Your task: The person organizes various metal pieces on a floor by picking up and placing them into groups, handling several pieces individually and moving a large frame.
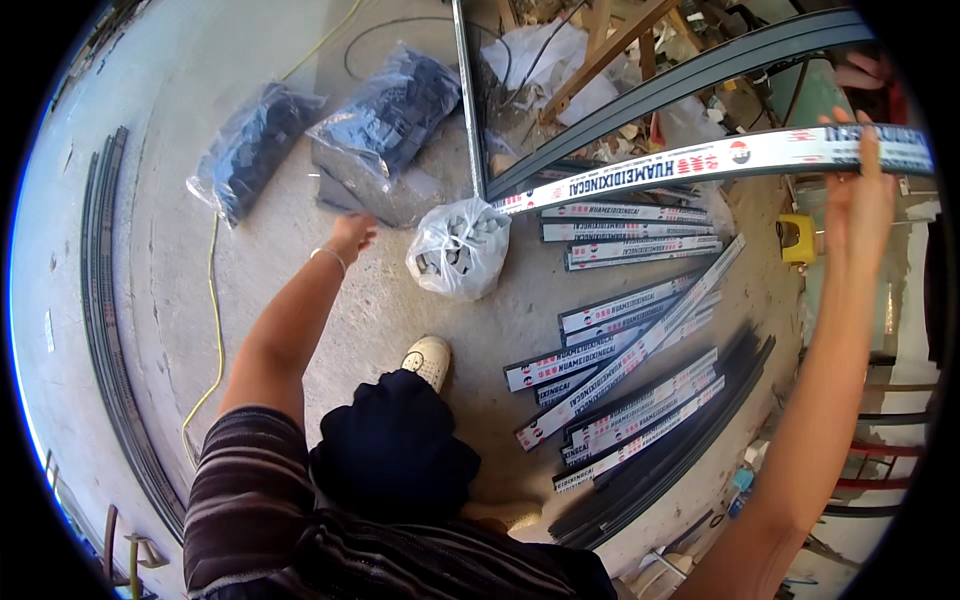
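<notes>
- Head view, far left: I see a bundle of long dark strips (105, 330) lying curved along the concrete floor (380, 300), with a yellow cable (215, 330) running just beside it.
- Two clear plastic bags of dark parts (255, 145) and (385, 110) lie on the floor farther up.
- My left hand (352, 235) stretches out over the floor, fingers loose and open, gripping nothing; the nearer dark bag and a white bag of small grey pieces (460, 245) lie close to it.
- My cream-coloured shoe (428, 358) stands on the floor below the white bag.
- A fan of wrapped profile lengths (620, 360) lies on the floor right of centre, some crossing one another, next to more dark strips (670, 450).
- My right hand (858, 195) is raised at the far right, fingers closed around one long white-wrapped profile (700, 165), which slants down to the left toward a dark frame (650, 95).
</notes>
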Motion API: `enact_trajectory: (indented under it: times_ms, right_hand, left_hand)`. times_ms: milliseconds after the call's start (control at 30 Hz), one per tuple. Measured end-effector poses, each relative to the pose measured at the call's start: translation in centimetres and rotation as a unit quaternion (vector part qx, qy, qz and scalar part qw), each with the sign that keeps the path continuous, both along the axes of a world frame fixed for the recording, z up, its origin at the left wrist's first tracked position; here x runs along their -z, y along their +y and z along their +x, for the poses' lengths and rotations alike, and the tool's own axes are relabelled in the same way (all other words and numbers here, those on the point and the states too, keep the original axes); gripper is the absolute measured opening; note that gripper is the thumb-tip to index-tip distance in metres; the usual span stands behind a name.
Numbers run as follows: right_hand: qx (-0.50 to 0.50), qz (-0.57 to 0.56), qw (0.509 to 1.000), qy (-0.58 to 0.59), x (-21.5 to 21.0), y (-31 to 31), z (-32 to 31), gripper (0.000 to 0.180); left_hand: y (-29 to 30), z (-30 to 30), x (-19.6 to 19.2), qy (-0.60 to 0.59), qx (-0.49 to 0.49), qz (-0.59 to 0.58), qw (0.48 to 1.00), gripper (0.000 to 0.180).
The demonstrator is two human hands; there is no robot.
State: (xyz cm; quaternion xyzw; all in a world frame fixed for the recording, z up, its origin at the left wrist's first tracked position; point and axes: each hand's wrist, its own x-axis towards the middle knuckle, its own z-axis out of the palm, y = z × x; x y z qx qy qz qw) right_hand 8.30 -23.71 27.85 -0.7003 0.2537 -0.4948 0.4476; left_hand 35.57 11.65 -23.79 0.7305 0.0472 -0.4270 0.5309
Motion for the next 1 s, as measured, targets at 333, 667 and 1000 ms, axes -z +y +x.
enact_trajectory:
  times_ms: [333,667,1000]
  right_hand:
    - [-0.001,-0.099,0.989,0.112,-0.5,-1.6,-2.0,0.041]
    - [-0.014,-0.046,0.997,0.058,-0.4,-0.3,-2.5,0.041]
    - [-0.009,-0.03,0.999,0.015,1.3,2.6,-1.9,0.043]
  left_hand:
    - [-9.1,4.8,8.9,0.148,-0.267,-0.223,0.926,0.026]
    - [-7.7,11.4,7.2,-0.171,-0.291,-0.09,0.937,0.026]
    - [13.5,1.5,0.9,-0.298,-0.166,-0.019,0.94,0.023]
